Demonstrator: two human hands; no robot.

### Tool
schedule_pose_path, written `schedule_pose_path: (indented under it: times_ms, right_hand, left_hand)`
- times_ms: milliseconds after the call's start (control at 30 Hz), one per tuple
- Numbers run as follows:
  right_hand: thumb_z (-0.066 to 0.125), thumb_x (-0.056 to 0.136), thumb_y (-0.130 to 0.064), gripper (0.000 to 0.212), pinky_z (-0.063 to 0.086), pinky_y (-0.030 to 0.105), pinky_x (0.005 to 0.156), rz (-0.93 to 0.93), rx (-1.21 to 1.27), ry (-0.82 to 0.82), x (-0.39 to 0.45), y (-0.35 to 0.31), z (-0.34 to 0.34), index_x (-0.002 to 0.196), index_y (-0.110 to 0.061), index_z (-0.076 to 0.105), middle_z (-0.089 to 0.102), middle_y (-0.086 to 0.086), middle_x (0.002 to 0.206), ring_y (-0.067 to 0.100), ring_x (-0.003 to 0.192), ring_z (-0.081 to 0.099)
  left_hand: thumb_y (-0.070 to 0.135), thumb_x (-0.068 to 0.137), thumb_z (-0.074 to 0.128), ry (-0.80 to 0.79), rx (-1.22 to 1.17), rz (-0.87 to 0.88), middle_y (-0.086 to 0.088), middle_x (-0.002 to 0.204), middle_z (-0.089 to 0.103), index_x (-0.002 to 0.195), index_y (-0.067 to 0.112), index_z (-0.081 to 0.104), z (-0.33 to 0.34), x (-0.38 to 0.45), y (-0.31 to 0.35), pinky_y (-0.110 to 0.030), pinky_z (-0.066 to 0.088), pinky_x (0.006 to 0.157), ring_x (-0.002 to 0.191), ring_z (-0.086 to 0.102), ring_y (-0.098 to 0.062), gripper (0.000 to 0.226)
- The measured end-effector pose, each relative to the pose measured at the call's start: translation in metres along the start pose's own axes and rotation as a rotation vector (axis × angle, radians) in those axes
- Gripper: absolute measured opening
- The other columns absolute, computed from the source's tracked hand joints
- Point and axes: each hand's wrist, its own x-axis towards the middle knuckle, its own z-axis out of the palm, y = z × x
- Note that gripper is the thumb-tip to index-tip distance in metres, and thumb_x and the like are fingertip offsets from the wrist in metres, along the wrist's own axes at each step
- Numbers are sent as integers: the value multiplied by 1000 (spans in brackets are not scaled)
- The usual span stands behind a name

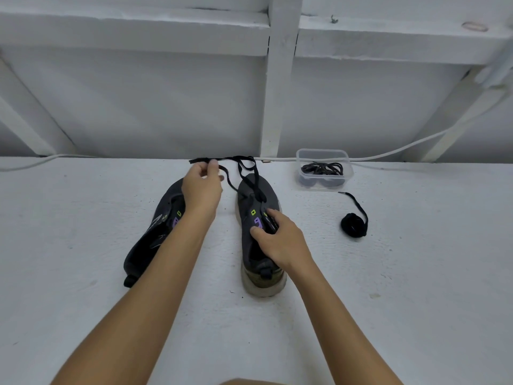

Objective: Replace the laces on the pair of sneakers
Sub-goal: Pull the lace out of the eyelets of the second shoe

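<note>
Two dark grey sneakers stand side by side on a white surface, toes pointing away from me. The left sneaker (150, 245) lies partly under my left forearm. My left hand (202, 187) pinches one end of a black lace (244, 168) and holds it up above the toes. That lace runs down into the lowest eyelets of the right sneaker (259, 195). My right hand (277, 240) grips the tongue and eyelet area of the right sneaker, thumb on the inner side.
A clear plastic tub (323, 169) holding black laces sits at the back right. A coiled black lace (354, 225) lies right of the right sneaker. A white cable (388, 154) runs along the back edge under a white framed wall.
</note>
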Motion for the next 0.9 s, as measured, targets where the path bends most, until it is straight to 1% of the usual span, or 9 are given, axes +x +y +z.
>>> schedule_pose_path:
  times_ms: [100, 200, 300, 400, 500, 600, 667, 767, 900]
  right_hand:
    - [66, 93, -28, 39, 36, 17, 81, -6, -1, 4, 0, 1, 0, 130, -16, 60, 47, -19, 91, 5, 90, 47]
    - [66, 93, -29, 38, 37, 19, 84, -15, -10, 2, 0, -1, 0, 129, -18, 60, 48, -21, 90, 7, 93, 51]
    - [66, 92, -30, 40, 38, 20, 84, -17, -9, 6, 1, -1, 1, 130, -20, 60, 50, -20, 93, 9, 97, 54]
    - [66, 93, -31, 46, 37, 20, 87, -10, -16, 0, 1, -1, 2, 136, -21, 56, 51, -16, 102, 7, 98, 50]
    - [66, 93, -30, 44, 38, 20, 87, -9, -2, -1, 0, 0, 1, 135, -21, 58, 50, -17, 99, 7, 97, 51]
    - [66, 93, -30, 42, 38, 20, 85, -12, 3, 1, 1, 1, 1, 134, -21, 58, 49, -20, 95, 7, 95, 50]
    - [66, 93, -31, 44, 37, 19, 86, -15, 8, 2, 2, 2, 2, 136, -22, 57, 49, -21, 96, 6, 96, 49]
    - [65, 93, -42, 39, 38, 19, 85, -1, 34, -11, 2, 2, 2, 129, -27, 61, 52, -25, 94, 6, 98, 54]
    - [51, 96, -63, 42, 47, 27, 77, 36, -3, -15, 13, -5, -10, 95, -25, 71, 70, -13, 92, 8, 92, 64]
  left_hand:
    - [48, 95, 62, -287, 195, -99, 9, 96, 67, 98, 26, 67, -1, -9, -10, -37, 59, 86, 91, 65, -11, 23]
    - [57, 90, 66, -439, 244, -86, 22, 90, 68, 94, 33, 71, -2, -13, -20, -27, 54, 82, 88, 64, -2, 24]
    - [46, 87, 73, -412, 362, 51, 16, 94, 72, 103, 23, 77, 0, -10, -28, -23, 49, 76, 88, 65, -3, 28]
    - [35, 92, 70, -245, 404, 180, 9, 82, 71, 86, 19, 74, 2, -6, -20, -16, 43, 66, 70, 60, -2, 17]
    - [34, 93, 66, -62, 239, 184, 6, 76, 72, 80, 22, 70, 2, -1, -6, -23, 44, 62, 58, 55, -5, 19]
    - [32, 95, 65, 4, 151, 148, 6, 73, 71, 77, 25, 65, 3, 0, -8, -33, 56, 69, 64, 63, -9, 19]
    - [33, 97, 63, -20, 146, 113, 7, 75, 70, 81, 24, 65, 3, -5, -16, -39, 60, 78, 75, 69, -9, 19]
    - [45, 96, 61, -193, 197, 27, 7, 86, 72, 86, 26, 68, 1, -10, -32, -43, 61, 83, 83, 71, -9, 23]
    - [49, 88, 70, -377, 283, 43, 12, 96, 74, 98, 30, 75, -2, -15, -43, -36, 58, 87, 94, 69, -10, 22]
